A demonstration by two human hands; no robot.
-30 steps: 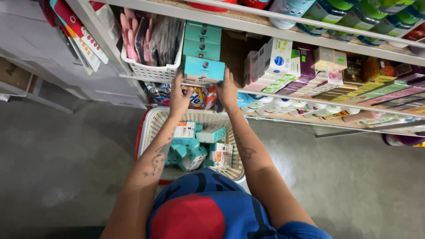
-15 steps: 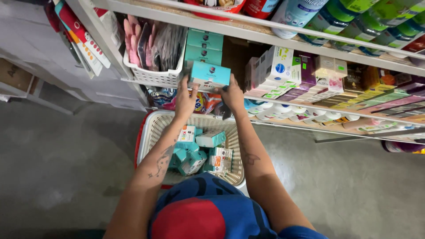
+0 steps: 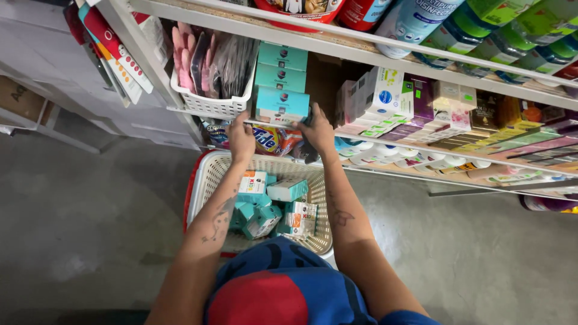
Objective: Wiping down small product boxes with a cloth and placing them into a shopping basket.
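Both hands hold a flat teal box (image 3: 282, 103) at the front edge of a shelf (image 3: 421, 150), under two more teal boxes (image 3: 282, 67) of the same kind stacked behind it. The box has a darker teal band, a white strip along its lower edge and a small dark round mark on its face. The left hand (image 3: 241, 137) presses its fingers together against the box's left end; the right hand (image 3: 317, 128) clamps the right end, fingers curled round the corner.

Left of the stack sits a white slotted basket (image 3: 211, 105) with pink and dark flat packs standing upright in it. To the right stand white cartons (image 3: 376, 93) with blue and green marks, then rows of narrow green, purple and pink boxes. Below the hands, a white mesh basket (image 3: 208, 180) holds small teal and white boxes (image 3: 288, 189), some with orange panels. On the shelf above stand green bottles (image 3: 512, 30)
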